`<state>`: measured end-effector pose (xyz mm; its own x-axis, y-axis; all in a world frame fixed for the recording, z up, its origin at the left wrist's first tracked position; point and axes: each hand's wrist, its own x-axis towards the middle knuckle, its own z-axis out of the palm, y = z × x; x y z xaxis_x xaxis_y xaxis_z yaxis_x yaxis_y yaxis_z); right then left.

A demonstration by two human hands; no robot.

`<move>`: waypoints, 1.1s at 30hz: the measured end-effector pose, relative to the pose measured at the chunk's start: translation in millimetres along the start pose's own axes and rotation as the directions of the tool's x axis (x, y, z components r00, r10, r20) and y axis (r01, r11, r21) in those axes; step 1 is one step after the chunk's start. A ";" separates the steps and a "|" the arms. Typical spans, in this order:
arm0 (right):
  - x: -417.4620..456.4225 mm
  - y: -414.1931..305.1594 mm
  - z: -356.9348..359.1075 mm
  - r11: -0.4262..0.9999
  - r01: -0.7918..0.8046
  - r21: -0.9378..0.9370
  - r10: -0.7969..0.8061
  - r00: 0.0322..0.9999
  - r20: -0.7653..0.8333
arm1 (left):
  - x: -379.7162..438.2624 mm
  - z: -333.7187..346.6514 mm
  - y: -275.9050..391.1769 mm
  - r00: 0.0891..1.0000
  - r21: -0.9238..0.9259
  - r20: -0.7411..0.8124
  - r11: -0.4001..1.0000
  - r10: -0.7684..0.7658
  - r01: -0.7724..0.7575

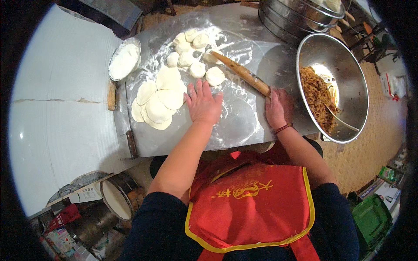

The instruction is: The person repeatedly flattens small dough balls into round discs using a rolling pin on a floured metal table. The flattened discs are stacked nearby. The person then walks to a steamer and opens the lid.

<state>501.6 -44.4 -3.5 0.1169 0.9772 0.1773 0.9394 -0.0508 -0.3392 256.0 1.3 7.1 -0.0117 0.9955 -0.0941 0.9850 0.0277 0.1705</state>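
My left hand (203, 102) lies flat with spread fingers on the floured metal worktop (232, 130), beside a pile of thin dough wrappers (160, 106). Nothing shows in its grasp. On the right, my right hand (277, 106) grips the near end of a wooden rolling pin (243, 73), which slants up to the left. The pin's far tip overlaps one of several small dough rounds (215, 76) grouped in loose flour. A large steel bowl (351, 81) to the right of my right hand holds a brown shredded filling (315, 98) and a spoon or stick (343, 120).
A bowl of flour (124, 62) stands at the worktop's left edge. Below it lies a knife with a wooden handle (131, 143), beside a small wood block (111, 95). Stacked metal steamers (281, 23) occupy the back right. A white wall panel (65, 81) borders the left side.
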 end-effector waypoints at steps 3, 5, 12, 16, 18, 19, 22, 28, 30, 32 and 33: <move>3.3 0.8 -7.8 1.000 -0.022 -0.011 0.022 1.000 0.022 | 3.6 -25.9 -30.2 0.991 -0.522 0.111 0.844 -0.074 0.121; -0.4 8.6 2.6 0.999 0.013 0.038 -0.012 1.000 -0.016 | -9.7 -44.2 -35.4 0.977 -0.545 0.204 0.822 -0.063 0.166; 2.2 -5.3 -8.5 0.997 -0.015 0.077 0.017 0.999 -0.031 | -24.5 -67.6 -22.0 0.936 -0.378 0.326 0.889 -0.133 0.259; -0.2 4.2 -2.7 1.000 0.011 0.009 -0.011 1.000 -0.014 | -72.6 -50.4 -26.0 0.974 -0.395 -0.010 0.893 0.228 -0.213; 1.7 1.6 -7.2 1.000 -0.027 0.000 0.027 0.999 0.028 | -83.4 -44.7 -23.8 0.915 -0.298 -0.122 0.865 0.384 -0.403; 2.3 1.6 -7.7 0.999 -0.044 -0.007 0.044 0.998 0.049 | -85.1 -41.6 -20.0 0.898 -0.249 -0.165 0.864 0.408 -0.438; 4.8 3.3 -7.6 0.999 -0.041 -0.014 0.042 0.996 0.082 | -80.1 -13.5 1.7 0.894 -0.075 -0.109 0.893 0.434 -0.443; -10.5 8.6 -13.4 0.959 0.062 0.276 -0.074 0.997 0.033 | -79.1 0.6 39.1 0.904 -0.289 0.010 0.867 0.427 -0.406; -22.5 10.7 -43.0 0.958 0.146 0.247 -0.191 0.967 0.168 | -91.0 -7.3 23.8 0.933 -0.432 -0.110 0.829 0.342 -0.355; -43.9 7.3 -61.4 0.944 0.249 0.214 -0.303 0.914 0.271 | -104.9 -25.5 -4.7 0.915 -0.260 -0.205 0.882 0.346 -0.392; -50.8 5.2 -63.2 0.927 0.320 0.193 -0.368 0.875 0.314 | -106.3 -22.4 -19.5 0.887 -0.178 -0.264 0.885 0.379 -0.431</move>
<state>520.9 -107.3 44.1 -0.3443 0.9388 -0.0100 0.8464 0.3057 -0.4360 234.1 -103.1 35.7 0.3175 0.9173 0.2402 0.8455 -0.3885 0.3663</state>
